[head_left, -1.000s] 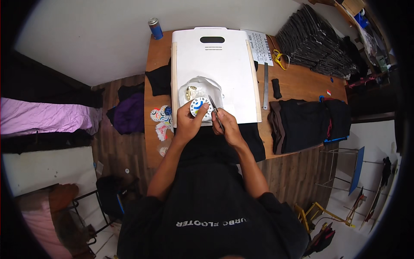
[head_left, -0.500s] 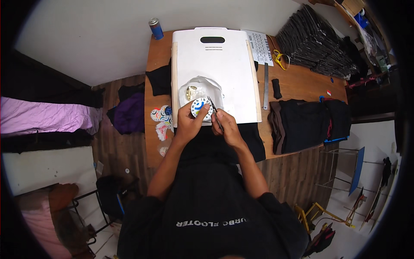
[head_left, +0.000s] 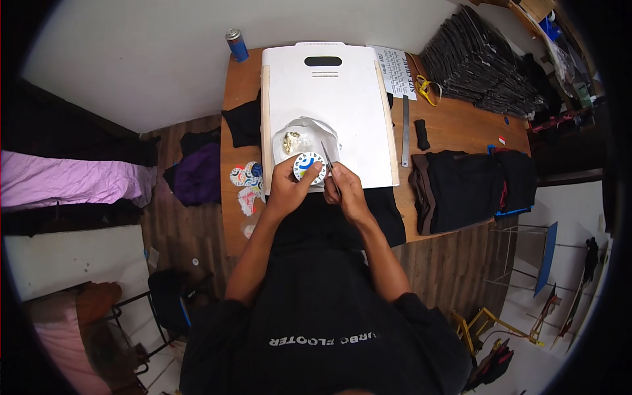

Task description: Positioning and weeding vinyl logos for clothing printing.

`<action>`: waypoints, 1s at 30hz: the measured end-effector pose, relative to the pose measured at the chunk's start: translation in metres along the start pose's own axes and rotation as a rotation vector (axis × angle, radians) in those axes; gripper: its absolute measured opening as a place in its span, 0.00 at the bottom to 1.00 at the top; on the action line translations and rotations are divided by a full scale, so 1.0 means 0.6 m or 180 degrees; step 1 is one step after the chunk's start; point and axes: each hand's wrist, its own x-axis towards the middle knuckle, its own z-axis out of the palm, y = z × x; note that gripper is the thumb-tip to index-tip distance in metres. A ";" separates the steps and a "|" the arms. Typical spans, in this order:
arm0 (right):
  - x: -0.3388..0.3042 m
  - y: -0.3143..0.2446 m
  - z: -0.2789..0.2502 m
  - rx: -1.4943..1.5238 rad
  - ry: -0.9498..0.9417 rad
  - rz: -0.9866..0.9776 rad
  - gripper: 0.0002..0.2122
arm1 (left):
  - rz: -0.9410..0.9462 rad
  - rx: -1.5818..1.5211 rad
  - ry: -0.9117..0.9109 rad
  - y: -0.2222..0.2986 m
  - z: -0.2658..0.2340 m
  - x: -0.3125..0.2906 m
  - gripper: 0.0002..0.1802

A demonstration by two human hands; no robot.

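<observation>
My left hand [head_left: 286,189] pinches a round printed piece [head_left: 305,162], white-rimmed with blue and yellow in its middle, thumb across its face. A pair of scissors [head_left: 326,151] is gripped in my right hand [head_left: 349,195], its blades pointing away from me along the piece's right edge. Both hands are close together over the near edge of a white board [head_left: 362,118]. Just beyond them a white bag-like container [head_left: 334,137], its mouth spread wide, holds pale and gold-coloured scraps [head_left: 291,141]. Whether the blades touch the piece I cannot tell.
Several similar round pieces [head_left: 251,170] and pinkish-white scraps [head_left: 247,199] lie left of the board. Right of it are a metal ruler [head_left: 405,131], a black roll [head_left: 422,135] and folded dark clothes [head_left: 457,191]. A blue can [head_left: 237,47] stands at the far left corner.
The round piece has turned slightly in my left hand. The scissors have swung from slanting across its right edge to standing more upright, farther to the right.
</observation>
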 end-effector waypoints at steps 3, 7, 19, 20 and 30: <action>-0.002 0.005 0.006 -0.0154 0.0128 0.0058 0.08 | -0.0004 0.0044 0.0012 -0.004 0.000 -0.001 0.08; -0.004 0.011 0.030 -0.0217 0.0387 -0.0079 0.06 | 0.0009 -0.0140 0.0162 -0.001 0.012 -0.004 0.08; -0.017 0.045 0.050 0.0348 0.0295 -0.0340 0.11 | 0.0252 -0.0162 0.0615 -0.002 0.025 -0.015 0.07; -0.019 0.041 0.047 0.0452 0.0201 -0.0336 0.12 | 0.0247 -0.0113 0.0649 0.004 0.025 -0.015 0.08; -0.025 0.024 0.017 0.0455 -0.0298 0.0051 0.14 | 0.0275 0.0103 0.0498 0.016 0.011 -0.014 0.08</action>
